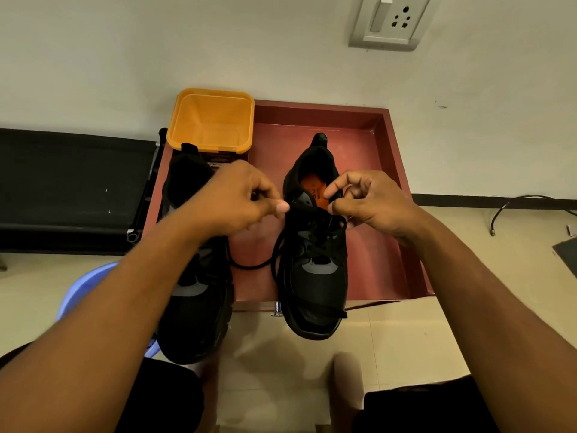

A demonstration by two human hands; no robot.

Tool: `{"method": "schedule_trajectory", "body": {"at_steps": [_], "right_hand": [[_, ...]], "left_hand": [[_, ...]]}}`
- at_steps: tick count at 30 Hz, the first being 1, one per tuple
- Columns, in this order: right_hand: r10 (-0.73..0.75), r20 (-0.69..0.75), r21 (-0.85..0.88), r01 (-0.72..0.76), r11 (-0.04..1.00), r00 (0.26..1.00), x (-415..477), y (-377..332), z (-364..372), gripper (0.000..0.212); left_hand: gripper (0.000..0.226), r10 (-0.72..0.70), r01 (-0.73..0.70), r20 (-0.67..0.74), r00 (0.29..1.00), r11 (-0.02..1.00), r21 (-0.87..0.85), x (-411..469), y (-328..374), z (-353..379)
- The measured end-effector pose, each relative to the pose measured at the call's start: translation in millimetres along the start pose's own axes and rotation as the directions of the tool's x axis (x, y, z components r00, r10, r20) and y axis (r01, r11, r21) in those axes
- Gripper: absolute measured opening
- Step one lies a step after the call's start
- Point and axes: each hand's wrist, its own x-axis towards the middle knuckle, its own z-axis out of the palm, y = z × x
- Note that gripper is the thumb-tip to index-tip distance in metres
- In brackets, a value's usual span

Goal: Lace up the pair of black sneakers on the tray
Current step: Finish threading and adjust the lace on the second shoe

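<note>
Both forearms [125,307] reach in so the left hand [237,198] and right hand [371,201] can each pinch the black lace [249,265] taut beside the right-hand sneaker [315,276], which overhangs the red tray [390,170]'s near rim, right of the left-hand sneaker [199,307].

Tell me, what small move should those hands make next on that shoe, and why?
Probably draw both ends of the lace outward to take up slack. The left hand and right hand each seem to pinch it at the top of the orange-insoled sneaker, and a loop lies loose on the tray.
</note>
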Motion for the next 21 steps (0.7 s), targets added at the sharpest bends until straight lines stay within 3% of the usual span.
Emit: {"method": "schedule_trajectory", "body": {"at_steps": [2,4,8,11,15,19,21], "right_hand": [[0.003,0.008,0.002,-0.003,1.000,1.000,-0.6,0.5,0.2,0.018],[0.002,0.000,-0.008,-0.002,1.000,1.000,-0.2,0.9,0.5,0.018],[0.004,-0.009,-0.028,-0.004,1.000,1.000,2.2,-0.9,2.6,0.017],[0.003,-0.021,-0.033,-0.004,0.999,1.000,2.1,0.3,2.8,0.017],[0.009,-0.013,-0.009,-0.009,1.000,1.000,2.0,1.5,2.2,0.018],[0.013,-0.015,-0.014,-0.014,1.000,1.000,3.3,2.1,2.9,0.017],[0.012,-0.016,-0.019,-0.012,1.000,1.000,3.8,3.0,1.4,0.017]], "left_hand": [[0.018,-0.057,0.062,-0.067,0.996,0.996,0.069,-1.3,-11.6,-15.3],[0.019,-0.089,0.087,0.010,0.996,0.992,0.094,-3.6,-16.0,-20.0],[0.024,-0.060,0.066,0.138,0.989,0.997,-0.036,-4.1,1.0,7.9],[0.016,0.008,-0.009,0.065,0.998,1.000,0.024,0.3,8.0,14.6],[0.015,-0.054,0.061,-0.089,0.995,0.995,0.079,1.5,-11.7,-15.6],[0.013,-0.004,0.006,0.103,0.995,1.000,-0.018,-3.2,-3.3,4.6],[0.016,0.024,-0.023,0.057,0.998,1.000,-0.008,-1.6,1.4,9.9]]}}
